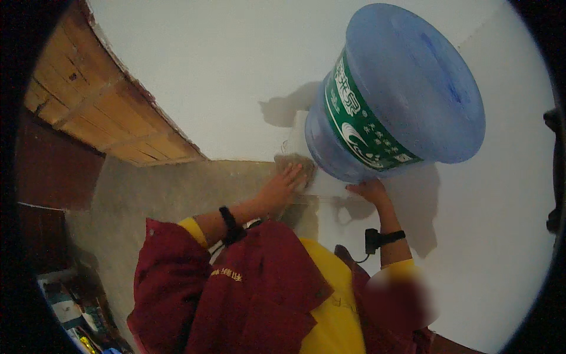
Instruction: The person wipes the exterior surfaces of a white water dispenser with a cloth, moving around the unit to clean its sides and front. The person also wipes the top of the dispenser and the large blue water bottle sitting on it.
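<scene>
A large blue plastic water-cooler bottle [411, 75] with a green label bearing writing stands neck-down on a white water dispenser [325, 189], by a white wall. My left hand [287, 181] lies over a grey-brown cloth [285, 160], pressing it against the dispenser's left edge with fingers spread on it. Just below the bottle, my right hand [369, 191] is at the dispenser's right side, the thumb side towards its top. The bottle hides part of that hand, so its hold is unclear.
A wooden plank door [110, 110] is on the left, beside the white wall [212, 79]. Dark red furniture [57, 163] stands beyond the grey floor [146, 190]. Several packaged items [79, 314] lie at the lower left. A dark object [555, 172] shows at the right rim.
</scene>
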`<state>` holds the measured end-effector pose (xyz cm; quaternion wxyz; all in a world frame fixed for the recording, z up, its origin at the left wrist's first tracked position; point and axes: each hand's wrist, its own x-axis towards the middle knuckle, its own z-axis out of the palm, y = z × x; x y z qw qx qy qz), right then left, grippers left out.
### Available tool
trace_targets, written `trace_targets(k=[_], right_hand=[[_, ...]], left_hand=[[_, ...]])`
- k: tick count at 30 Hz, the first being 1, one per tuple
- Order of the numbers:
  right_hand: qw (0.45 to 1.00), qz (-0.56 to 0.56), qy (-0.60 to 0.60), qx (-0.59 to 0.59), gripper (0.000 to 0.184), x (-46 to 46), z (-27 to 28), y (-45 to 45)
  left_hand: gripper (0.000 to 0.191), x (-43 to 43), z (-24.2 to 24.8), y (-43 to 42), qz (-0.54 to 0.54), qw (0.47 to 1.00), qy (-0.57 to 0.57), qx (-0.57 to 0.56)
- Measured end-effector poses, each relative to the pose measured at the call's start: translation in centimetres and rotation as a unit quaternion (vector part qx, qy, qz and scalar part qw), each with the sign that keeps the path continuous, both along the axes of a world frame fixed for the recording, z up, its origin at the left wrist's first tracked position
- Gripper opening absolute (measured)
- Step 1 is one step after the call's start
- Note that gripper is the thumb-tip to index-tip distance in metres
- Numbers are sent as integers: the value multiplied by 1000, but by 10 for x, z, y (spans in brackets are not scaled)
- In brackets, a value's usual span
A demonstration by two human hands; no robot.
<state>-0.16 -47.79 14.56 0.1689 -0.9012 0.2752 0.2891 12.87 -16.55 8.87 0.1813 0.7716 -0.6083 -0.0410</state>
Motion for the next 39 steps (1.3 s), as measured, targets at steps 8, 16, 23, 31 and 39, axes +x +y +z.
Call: trace_targets(k=[8,16,23,31,39], right_hand=[[986,-68,-143,49,82,-5,3,13],[956,51,-285,50,93,-9,0,2],[951,-98,-188,226,80,-13,-1,-5],[996,70,-39,29,79,-18,-18,-21],[993,4,-85,77,80,-9,1,-6]], left_hand=[[61,68,-18,-43,47,996,64,-32],[55,152,-19,-109,98,953,252,-137],[58,93,-43,-70,24,981,125,-144],[63,50,-40,-25,-53,951,291,-94],[61,124,-57,-107,34,888,379,-257]])
